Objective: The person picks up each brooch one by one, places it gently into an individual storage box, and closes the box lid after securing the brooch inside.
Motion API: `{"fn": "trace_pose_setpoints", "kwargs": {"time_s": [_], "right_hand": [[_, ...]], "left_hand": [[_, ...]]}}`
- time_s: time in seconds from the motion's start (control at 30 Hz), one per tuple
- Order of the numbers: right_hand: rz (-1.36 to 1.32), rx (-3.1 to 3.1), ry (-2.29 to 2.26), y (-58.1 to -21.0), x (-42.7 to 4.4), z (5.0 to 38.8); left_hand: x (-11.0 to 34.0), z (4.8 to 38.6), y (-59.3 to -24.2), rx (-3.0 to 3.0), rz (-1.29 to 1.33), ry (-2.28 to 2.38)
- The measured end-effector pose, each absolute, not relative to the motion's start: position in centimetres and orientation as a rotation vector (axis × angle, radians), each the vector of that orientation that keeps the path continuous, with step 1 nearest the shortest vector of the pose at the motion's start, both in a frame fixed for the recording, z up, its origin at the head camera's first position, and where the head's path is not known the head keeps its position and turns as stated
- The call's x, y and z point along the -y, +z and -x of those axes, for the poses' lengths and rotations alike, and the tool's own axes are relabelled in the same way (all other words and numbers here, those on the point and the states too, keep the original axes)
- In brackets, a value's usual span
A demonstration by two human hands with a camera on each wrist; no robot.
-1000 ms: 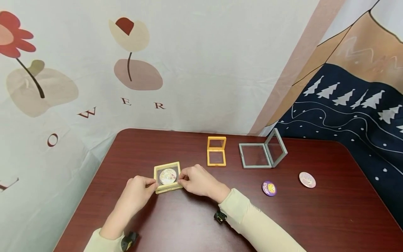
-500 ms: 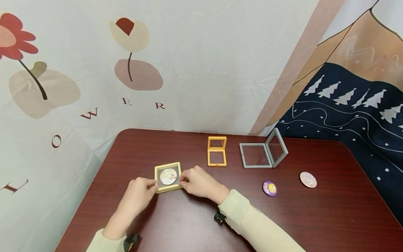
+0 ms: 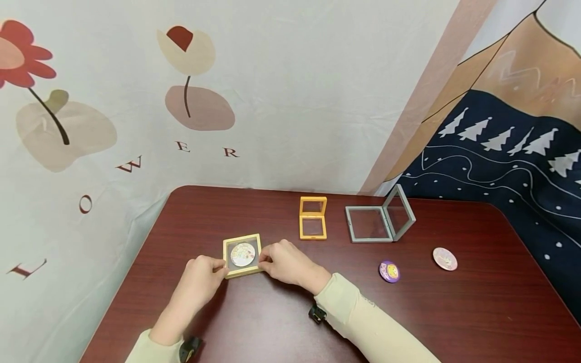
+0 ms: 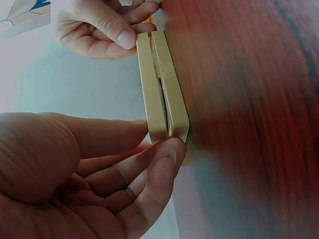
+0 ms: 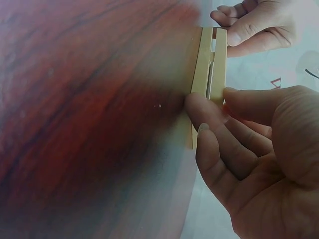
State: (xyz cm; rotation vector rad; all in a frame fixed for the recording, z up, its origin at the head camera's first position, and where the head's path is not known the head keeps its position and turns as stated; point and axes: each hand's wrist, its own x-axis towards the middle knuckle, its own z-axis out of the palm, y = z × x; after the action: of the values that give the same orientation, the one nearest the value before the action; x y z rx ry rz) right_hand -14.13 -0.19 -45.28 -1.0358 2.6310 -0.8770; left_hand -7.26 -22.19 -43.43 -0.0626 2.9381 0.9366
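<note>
A pale yellow display frame (image 3: pixel 242 237) with clear panes lies on the table, and a round pin badge (image 3: pixel 242 254) with a pale floral print shows inside it. My left hand (image 3: pixel 198 282) pinches its near left corner between thumb and fingers. At the near right corner, my right hand (image 3: pixel 289 261) pinches it in the same way. In the left wrist view the two halves of the frame (image 4: pixel 158 94) lie almost together, with a narrow slit along the edge. From the right wrist, the frame (image 5: pixel 218 64) also shows this slit between thumb and fingertips.
An orange frame (image 3: pixel 312 217) lies unfolded near the table's back edge. Right of it a larger grey frame (image 3: pixel 369 240) stands with one half raised. Nearer are a purple badge (image 3: pixel 389 271) and a pink badge (image 3: pixel 445 259) on the dark red table (image 3: pixel 499 302).
The near edge of the yellow frame looks thinner than a second ago, its two halves having come closer together. Both hands have kept their places on its corners.
</note>
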Motion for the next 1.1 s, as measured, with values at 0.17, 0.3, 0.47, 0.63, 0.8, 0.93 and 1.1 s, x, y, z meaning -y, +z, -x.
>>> {"fn": "trace_pose_setpoints", "kwargs": {"time_s": [0.17,0.3,0.47,0.63,0.8,0.93,1.1], "right_hand": [[1.069,-2.625,-0.839,-45.14,0.12,14.2],[1.118,-2.626,-0.808,-45.04,0.11,14.24],[1.155,-2.619,-0.789,-44.87,0.11,14.26],[1.169,-2.597,-0.781,-44.78,0.14,14.31],[1.192,-2.585,-0.757,-44.73,0.16,14.29],[1.24,-2.601,-0.715,-44.83,0.17,14.23],[1.247,-2.606,-0.713,-44.86,0.11,14.21]], "left_hand": [[22.0,7.22,-43.32,-2.942,0.076,0.925],[21.93,7.2,-43.26,-2.951,0.089,0.926],[21.89,7.24,-43.21,-2.938,0.121,0.936],[21.82,7.19,-43.0,-2.919,0.153,0.947],[21.81,7.15,-43.06,-2.905,0.182,0.976],[21.85,7.18,-43.22,-2.887,0.206,1.011],[21.85,7.24,-43.29,-2.873,0.223,1.016]]}}
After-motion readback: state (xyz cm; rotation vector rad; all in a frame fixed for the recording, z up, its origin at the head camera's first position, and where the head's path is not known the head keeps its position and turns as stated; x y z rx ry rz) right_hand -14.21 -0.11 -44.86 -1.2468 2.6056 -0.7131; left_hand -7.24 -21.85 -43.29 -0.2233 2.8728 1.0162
